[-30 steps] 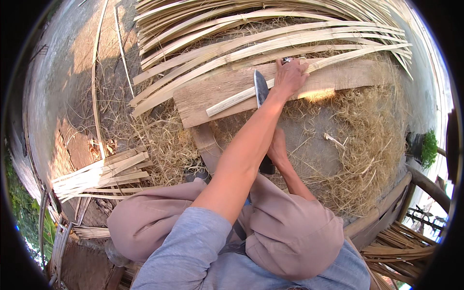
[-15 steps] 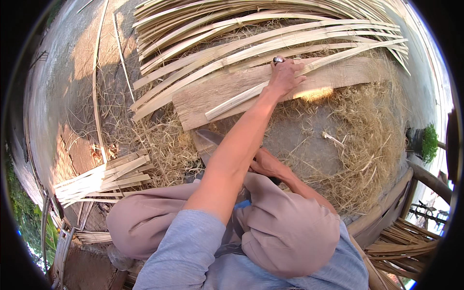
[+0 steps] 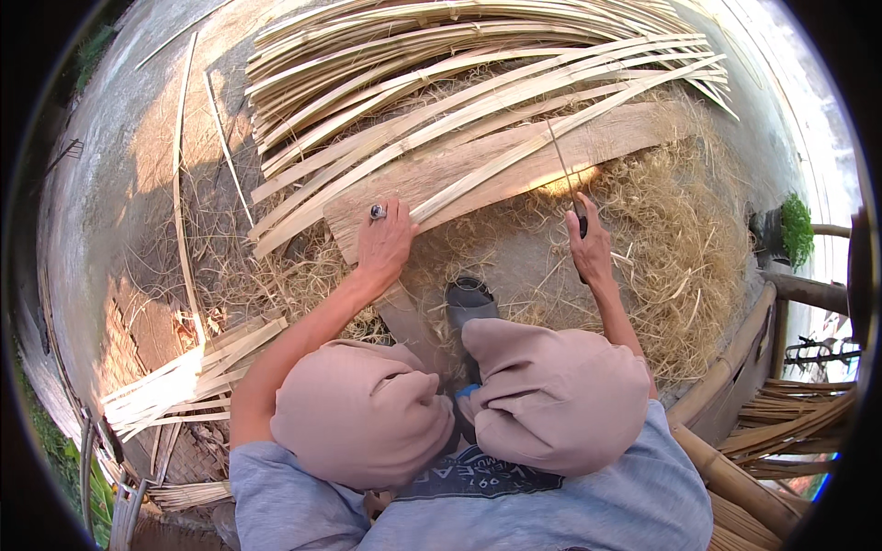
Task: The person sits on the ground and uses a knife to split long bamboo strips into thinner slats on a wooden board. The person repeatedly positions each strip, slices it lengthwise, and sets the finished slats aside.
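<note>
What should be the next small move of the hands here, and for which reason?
Perhaps the left hand should steady the end of the pale strip on the wooden board before any cut. Its fingers are at that end, while the right hand holds a knife whose blade crosses the strip in this view; I cannot tell whether they touch.

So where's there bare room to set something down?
The board has bare wood right of the knife. Nearly bare floor lies between board, shoe and right hand. It's crowded with strips beyond the board and shavings at right.
</note>
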### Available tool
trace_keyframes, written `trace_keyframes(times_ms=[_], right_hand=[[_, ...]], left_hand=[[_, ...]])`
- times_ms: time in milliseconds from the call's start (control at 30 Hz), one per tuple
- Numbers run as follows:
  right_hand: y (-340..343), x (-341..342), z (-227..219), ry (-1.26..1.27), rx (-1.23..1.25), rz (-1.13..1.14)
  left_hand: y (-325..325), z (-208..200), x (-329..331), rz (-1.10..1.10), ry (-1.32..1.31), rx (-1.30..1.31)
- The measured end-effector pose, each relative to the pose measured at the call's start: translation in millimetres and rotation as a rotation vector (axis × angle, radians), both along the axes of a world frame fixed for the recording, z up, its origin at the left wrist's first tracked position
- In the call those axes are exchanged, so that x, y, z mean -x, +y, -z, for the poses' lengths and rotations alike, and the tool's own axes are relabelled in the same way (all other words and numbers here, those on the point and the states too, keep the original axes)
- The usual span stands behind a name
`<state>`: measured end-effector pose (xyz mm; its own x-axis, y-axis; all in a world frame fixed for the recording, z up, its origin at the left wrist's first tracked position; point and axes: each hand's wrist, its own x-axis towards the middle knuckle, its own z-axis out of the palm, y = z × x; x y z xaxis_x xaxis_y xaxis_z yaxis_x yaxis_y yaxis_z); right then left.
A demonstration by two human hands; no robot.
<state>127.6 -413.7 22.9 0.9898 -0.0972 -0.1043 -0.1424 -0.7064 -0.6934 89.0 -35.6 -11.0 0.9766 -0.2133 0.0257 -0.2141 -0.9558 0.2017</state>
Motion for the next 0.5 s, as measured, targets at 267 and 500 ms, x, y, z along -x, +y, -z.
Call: trace_keyframes(times_ms=[267, 500], right_hand=[[0, -27, 48, 0.032, 0.283, 0.067], [79, 68, 21, 0.029, 0.199, -0.405]], left_hand=[[-23, 4, 43, -0.340, 0.802, 0.775], [-14, 5, 64, -0.357, 0.227, 0.630]])
